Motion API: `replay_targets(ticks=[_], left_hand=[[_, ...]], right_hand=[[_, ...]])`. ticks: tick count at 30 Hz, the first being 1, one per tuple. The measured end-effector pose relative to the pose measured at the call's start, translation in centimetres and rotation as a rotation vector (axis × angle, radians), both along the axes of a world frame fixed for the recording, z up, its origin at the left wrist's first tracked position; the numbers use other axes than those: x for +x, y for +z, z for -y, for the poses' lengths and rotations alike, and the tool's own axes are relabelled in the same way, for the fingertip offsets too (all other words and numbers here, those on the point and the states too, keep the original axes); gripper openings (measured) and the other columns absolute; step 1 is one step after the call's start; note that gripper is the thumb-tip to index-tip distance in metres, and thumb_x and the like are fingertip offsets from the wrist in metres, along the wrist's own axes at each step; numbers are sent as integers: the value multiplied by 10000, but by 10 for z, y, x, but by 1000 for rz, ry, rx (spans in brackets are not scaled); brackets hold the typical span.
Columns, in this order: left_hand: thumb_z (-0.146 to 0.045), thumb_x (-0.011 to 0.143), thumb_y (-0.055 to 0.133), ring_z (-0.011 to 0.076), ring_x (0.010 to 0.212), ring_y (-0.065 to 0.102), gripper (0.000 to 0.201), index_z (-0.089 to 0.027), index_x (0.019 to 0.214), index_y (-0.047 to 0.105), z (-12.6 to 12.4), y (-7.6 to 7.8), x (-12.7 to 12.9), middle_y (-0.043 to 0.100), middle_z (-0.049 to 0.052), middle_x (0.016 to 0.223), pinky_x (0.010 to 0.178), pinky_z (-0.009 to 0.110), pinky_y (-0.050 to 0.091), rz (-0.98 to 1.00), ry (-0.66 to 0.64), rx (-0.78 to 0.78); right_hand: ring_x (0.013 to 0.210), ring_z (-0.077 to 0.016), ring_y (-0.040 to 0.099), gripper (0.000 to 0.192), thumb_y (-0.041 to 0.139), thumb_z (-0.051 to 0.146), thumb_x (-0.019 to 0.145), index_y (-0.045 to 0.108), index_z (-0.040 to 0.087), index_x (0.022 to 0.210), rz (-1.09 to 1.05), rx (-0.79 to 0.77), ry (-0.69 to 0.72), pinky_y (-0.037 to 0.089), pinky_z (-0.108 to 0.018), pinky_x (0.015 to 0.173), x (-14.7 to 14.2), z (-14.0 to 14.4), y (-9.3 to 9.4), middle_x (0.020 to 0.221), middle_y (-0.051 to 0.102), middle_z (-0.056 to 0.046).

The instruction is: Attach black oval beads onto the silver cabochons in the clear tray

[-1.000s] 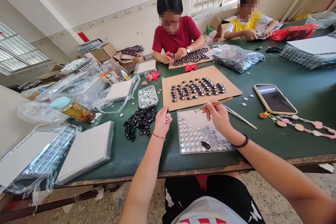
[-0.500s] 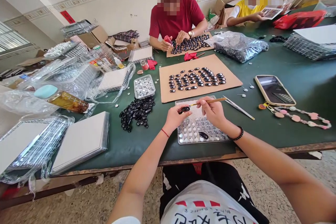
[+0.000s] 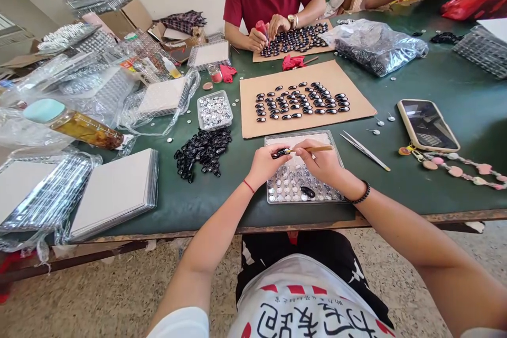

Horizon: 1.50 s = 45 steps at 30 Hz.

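Note:
My left hand [image 3: 264,165] pinches a small black oval piece [image 3: 279,152] over a clear plastic tray [image 3: 335,142] of silver round pieces. My right hand [image 3: 320,165] holds a thin wooden stick [image 3: 312,149], its tip touching the black piece. Another black piece [image 3: 307,191] lies in the tray near its front edge. A pile of loose black pieces [image 3: 201,154] sits left of the tray. Beyond it a cardboard sheet [image 3: 356,105] carries rows of black pieces.
Metal tweezers [image 3: 365,151], a phone [image 3: 428,125] and a beaded strap [image 3: 459,164] lie to the right. A small box of silver pieces [image 3: 214,110], a jar [image 3: 71,124] and bagged tray stacks [image 3: 114,193] are left. Two other people work across the green table [image 3: 455,84].
My left hand moved from beside the black pile to over the tray and now holds a black piece. The stick's tip came to meet it. The view tilted downward.

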<state>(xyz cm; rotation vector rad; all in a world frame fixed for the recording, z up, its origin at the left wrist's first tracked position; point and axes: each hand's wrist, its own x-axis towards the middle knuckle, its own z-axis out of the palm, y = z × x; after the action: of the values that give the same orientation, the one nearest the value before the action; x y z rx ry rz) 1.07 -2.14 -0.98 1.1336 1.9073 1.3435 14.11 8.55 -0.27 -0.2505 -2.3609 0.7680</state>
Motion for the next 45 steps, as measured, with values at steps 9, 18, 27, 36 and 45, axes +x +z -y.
replay_targets(ticks=[9,18,27,36,45], left_hand=[[-263,688,576,128,636,569,259,-177,910,676,0,6,2,681,38,816,602,234,425,69,23,-36],[-291,762,497,130,644,587,244,-157,887,659,-2,4,5,645,28,670,597,219,412,84,14,16],[-254,784,471,98,579,504,193,-154,849,623,-1,7,7,544,3,611,567,210,381,103,-14,101],[-386,780,493,35,365,361,252,-184,926,457,0,9,10,620,-2,643,400,176,274,322,-58,56],[-313,755,539,12,374,323,202,-165,869,462,4,21,8,557,-6,667,338,145,165,718,5,49]], right_hand=[[601,-136,529,231,358,303,880,553,195,819,25,74,13,367,-253,550,-1,2,5,700,606,-40],[537,-116,505,299,378,412,860,538,187,745,9,-260,6,371,-249,517,-6,2,6,669,584,-35],[452,-70,411,328,456,433,806,435,175,604,38,-795,21,338,-204,427,-12,-9,5,556,453,23],[757,-152,584,249,586,248,706,597,145,932,198,-645,38,447,-252,648,-16,-6,9,799,640,-41],[654,-117,548,162,561,239,687,642,144,790,213,-464,-18,403,-230,609,-18,-56,16,740,644,-18]])
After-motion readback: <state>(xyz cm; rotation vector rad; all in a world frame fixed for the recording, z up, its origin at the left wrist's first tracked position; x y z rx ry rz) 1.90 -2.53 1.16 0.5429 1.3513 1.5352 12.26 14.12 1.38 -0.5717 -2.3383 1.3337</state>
